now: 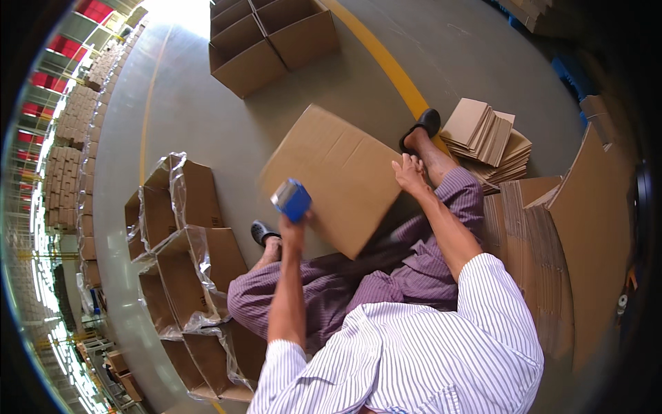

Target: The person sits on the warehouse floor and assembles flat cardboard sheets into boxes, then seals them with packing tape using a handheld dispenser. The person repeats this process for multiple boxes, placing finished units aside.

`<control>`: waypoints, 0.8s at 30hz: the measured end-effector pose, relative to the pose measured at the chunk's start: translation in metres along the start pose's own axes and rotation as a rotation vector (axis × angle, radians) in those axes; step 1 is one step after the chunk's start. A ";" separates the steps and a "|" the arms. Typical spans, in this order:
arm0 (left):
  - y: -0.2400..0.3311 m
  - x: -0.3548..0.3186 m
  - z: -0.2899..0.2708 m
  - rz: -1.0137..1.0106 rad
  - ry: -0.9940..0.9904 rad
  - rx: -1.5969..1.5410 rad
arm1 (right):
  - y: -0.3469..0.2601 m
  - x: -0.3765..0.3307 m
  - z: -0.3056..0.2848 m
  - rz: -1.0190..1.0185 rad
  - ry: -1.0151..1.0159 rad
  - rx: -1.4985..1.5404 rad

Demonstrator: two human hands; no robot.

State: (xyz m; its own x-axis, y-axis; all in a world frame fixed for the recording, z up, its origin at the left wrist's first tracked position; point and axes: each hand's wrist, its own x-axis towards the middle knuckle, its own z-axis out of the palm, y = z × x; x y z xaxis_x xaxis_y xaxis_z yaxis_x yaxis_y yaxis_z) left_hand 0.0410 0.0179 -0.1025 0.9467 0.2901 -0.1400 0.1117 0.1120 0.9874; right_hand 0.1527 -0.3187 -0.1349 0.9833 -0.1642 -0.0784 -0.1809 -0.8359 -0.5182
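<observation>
I sit on the floor with a brown cardboard box (331, 176) tilted over my legs. My left hand (292, 224) grips a blue tape dispenser (292, 199) at the box's lower left corner. My right hand (409, 174) rests with fingers spread on the box's right edge, holding it steady. The dispenser looks blurred from motion.
Several open boxes lined with clear plastic (186, 234) stand to my left. More open cartons (265, 38) sit ahead. A stack of flat cardboard sheets (486, 138) lies at the right, beside large flattened cartons (586, 228). A yellow floor line (386, 62) runs diagonally ahead.
</observation>
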 end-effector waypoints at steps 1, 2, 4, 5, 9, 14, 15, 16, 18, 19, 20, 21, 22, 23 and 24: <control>0.004 0.023 -0.001 0.008 -0.042 -0.045 | 0.013 -0.014 0.004 -0.038 0.029 0.012; 0.006 0.041 -0.010 0.001 -0.082 -0.021 | 0.010 -0.035 0.005 -0.042 -0.016 0.015; 0.015 0.055 0.018 0.040 -0.112 -0.059 | 0.021 -0.072 0.004 -0.013 -0.083 0.038; 0.016 0.059 0.020 0.042 -0.140 -0.048 | 0.019 -0.087 0.008 0.021 -0.134 0.067; 0.017 0.038 0.027 0.163 -0.153 0.226 | -0.019 -0.126 -0.017 -0.445 -0.039 -0.018; 0.056 0.001 0.012 0.564 -0.172 1.009 | -0.046 -0.124 0.003 -0.904 -0.307 -0.232; 0.059 -0.005 -0.001 0.521 -0.168 0.930 | -0.040 -0.118 0.029 -0.987 -0.095 -0.362; 0.064 -0.013 -0.012 0.454 -0.156 1.015 | -0.041 -0.115 0.034 -0.999 -0.095 -0.308; 0.072 -0.027 -0.027 0.481 -0.143 1.018 | -0.041 -0.109 0.042 -1.017 -0.096 -0.198; 0.072 -0.033 -0.035 0.478 -0.135 1.082 | -0.041 -0.104 0.045 -1.039 -0.044 -0.178; 0.073 -0.038 -0.042 0.476 -0.130 1.145 | -0.040 -0.102 0.048 -1.017 -0.051 -0.162; 0.078 -0.040 -0.046 0.482 -0.118 1.209 | -0.044 -0.097 0.050 -1.001 -0.048 -0.146; 0.081 -0.042 -0.047 0.513 -0.097 1.227 | -0.047 -0.093 0.052 -0.983 -0.045 -0.131; 0.084 -0.045 -0.045 0.546 -0.079 1.245 | -0.050 -0.088 0.053 -0.969 0.013 -0.082; 0.088 -0.048 -0.041 0.577 -0.067 1.260 | -0.054 -0.084 0.051 -0.955 -0.019 -0.087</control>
State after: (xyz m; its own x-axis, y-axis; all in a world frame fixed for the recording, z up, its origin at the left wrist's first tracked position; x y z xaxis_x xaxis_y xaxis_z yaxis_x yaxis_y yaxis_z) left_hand -0.0074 0.0527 -0.0120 0.9604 -0.0477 0.2745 -0.1350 -0.9415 0.3087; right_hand 0.0805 -0.2333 -0.1438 0.7165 0.6144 0.3305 0.6971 -0.6485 -0.3057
